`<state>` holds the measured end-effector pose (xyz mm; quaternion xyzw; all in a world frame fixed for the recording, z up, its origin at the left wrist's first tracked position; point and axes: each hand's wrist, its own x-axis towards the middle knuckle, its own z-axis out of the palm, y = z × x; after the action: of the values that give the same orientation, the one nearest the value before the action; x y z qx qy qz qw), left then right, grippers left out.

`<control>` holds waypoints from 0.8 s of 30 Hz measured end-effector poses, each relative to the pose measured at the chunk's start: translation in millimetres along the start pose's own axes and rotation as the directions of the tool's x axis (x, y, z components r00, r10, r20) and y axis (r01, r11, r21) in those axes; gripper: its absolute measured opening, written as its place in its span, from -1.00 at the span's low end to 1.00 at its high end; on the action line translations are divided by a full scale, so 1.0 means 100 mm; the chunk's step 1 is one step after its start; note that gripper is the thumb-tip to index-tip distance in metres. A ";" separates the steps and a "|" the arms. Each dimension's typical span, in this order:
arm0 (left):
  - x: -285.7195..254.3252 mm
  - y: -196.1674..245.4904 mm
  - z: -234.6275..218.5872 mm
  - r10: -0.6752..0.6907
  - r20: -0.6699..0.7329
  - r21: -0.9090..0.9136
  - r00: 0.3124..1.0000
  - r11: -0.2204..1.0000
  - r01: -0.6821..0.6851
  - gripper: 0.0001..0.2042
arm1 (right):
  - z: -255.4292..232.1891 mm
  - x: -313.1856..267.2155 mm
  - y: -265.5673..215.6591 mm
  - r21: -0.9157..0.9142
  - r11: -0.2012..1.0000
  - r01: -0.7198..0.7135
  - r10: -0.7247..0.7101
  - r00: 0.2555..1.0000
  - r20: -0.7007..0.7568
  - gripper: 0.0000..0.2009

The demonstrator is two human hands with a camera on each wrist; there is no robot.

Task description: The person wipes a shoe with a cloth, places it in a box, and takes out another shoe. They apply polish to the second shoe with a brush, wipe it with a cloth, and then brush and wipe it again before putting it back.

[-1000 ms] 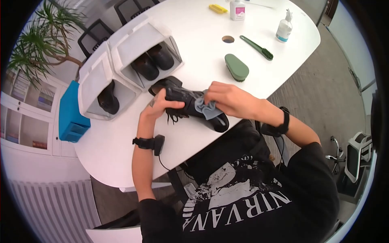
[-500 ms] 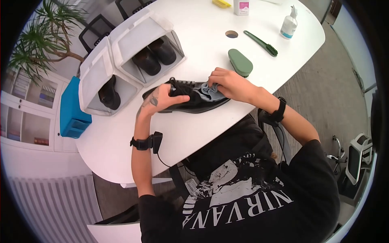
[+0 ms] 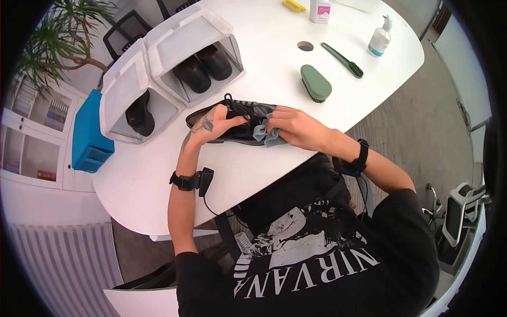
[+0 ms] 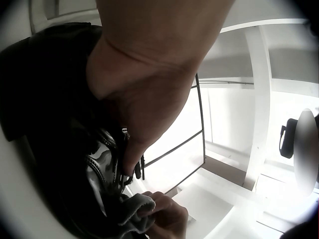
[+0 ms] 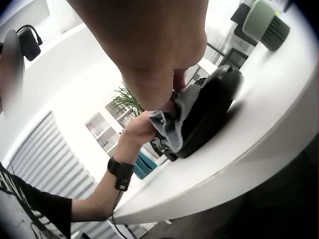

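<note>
The black lace-up dress shoe [image 3: 244,133] lies directly under both my hands, its long axis running crosswise from one to the other. My left hand [image 3: 212,126] is at the heel half: it holds the shoe around the opening, thumb laid forward beside the black laces [image 3: 238,111], the other fingers mostly hidden. My right hand [image 3: 302,129] is nearer the toe, which it partly covers, and it pinches a bunched blue-grey cloth [image 3: 273,139] whose folds touch the upper just forward of the laces. So the relation that counts is lengthwise — heel end with my left, cloth and toe end with my right.

Beyond my right hand sits a green shoe brush [image 3: 316,82], bristles down; farther past it is a long-handled green brush [image 3: 343,61]. Out beyond my left hand stand two white shoe boxes — the farther one [image 3: 185,31] holds a pair of black shoes [image 3: 193,75], and in the nearer one [image 3: 119,68] I can make out one black shoe [image 3: 140,117].

As for writing, my black T-shirt [image 3: 338,288] reads NIRVANA, upside down in the head view. Far beyond my right hand, the white bottle [image 3: 320,15] has a pink label and the pump bottle [image 3: 379,39] a white-and-blue one; both are too small to read.
</note>
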<state>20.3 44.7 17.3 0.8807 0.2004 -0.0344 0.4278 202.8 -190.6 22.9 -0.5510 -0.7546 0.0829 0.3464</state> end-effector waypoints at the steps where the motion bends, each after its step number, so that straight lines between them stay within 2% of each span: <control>1: 0.03 -0.09 0.02 -0.011 -0.011 0.016 1.000 1.000 0.011 -0.73 | 0.01 -0.02 0.03 -0.014 1.000 0.019 -0.019 1.000 0.002 -0.72; 3: -0.02 -0.03 0.01 -0.049 -0.027 0.041 0.998 0.998 0.050 -0.75 | -0.01 0.06 0.25 -0.167 0.980 -0.112 0.093 0.989 -0.115 -0.70; 4: -0.04 0.04 0.01 -0.074 -0.036 0.050 0.997 0.996 0.075 -0.75 | 0.05 0.04 0.23 -0.124 0.986 -0.111 0.095 0.987 -0.129 -0.70; 6: -0.05 0.05 0.01 -0.011 -0.036 -0.129 0.999 0.992 0.006 -0.75 | 0.20 0.01 0.04 -0.030 0.996 -0.083 0.077 0.983 -0.166 -0.70; 7: -0.07 0.02 0.04 0.016 -0.038 -0.220 0.999 0.975 -0.024 -0.75 | 0.15 0.00 -0.11 -0.099 0.995 0.001 -0.014 0.991 -0.133 -0.76; 9: -0.08 0.07 0.08 0.033 -0.047 -0.363 0.998 0.931 -0.048 -0.71 | 0.07 -0.01 -0.11 -0.100 0.995 -0.030 0.015 0.990 -0.143 -0.76; 11: -0.12 0.13 0.13 -0.002 -0.020 -0.474 1.000 0.880 -0.007 -0.69 | -0.05 0.03 0.06 -0.227 0.959 -0.172 0.122 0.968 -0.221 -0.76; 12: -0.08 0.12 0.14 -0.125 0.030 -0.485 0.992 0.866 0.124 -0.69 | -0.07 0.08 0.16 -0.235 0.942 -0.241 0.171 0.944 -0.282 -0.74; 15: -0.18 0.37 0.22 -0.040 -0.030 -0.801 0.999 0.599 0.000 -0.71 | -0.11 0.15 0.08 -0.202 0.959 -0.198 0.117 0.927 -0.355 -0.74; 16: -0.15 0.23 0.11 -0.105 0.035 -0.755 0.994 0.649 0.095 -0.73 | -0.03 0.15 0.02 -0.171 0.975 -0.142 0.078 0.939 -0.336 -0.73; 17: -0.11 0.22 0.11 -0.092 -0.017 -0.805 0.996 0.592 0.041 -0.75 | 0.06 0.13 -0.05 -0.138 0.987 -0.087 0.039 0.947 -0.318 -0.72; 19: -0.08 0.17 0.16 -0.085 -0.111 -0.883 0.990 0.466 -0.059 -0.77 | 0.27 0.06 -0.19 -0.005 1.000 -0.028 0.027 0.976 -0.217 -0.69; 21: -0.09 0.21 0.10 -0.087 -0.138 -0.923 0.987 0.373 -0.096 -0.75 | 0.49 0.01 -0.08 -0.073 0.997 0.014 -0.020 0.996 -0.082 -0.70; 24: -0.06 0.15 -0.03 -0.143 -0.171 -0.938 0.975 0.327 -0.116 -0.73 | 0.32 0.08 0.08 -0.017 0.990 -0.141 0.133 0.964 -0.230 -0.70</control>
<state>20.0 36.6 32.3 0.4647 0.2370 0.1833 0.8332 188.2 -172.3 -2.2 -0.6135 -0.6711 0.0303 0.4151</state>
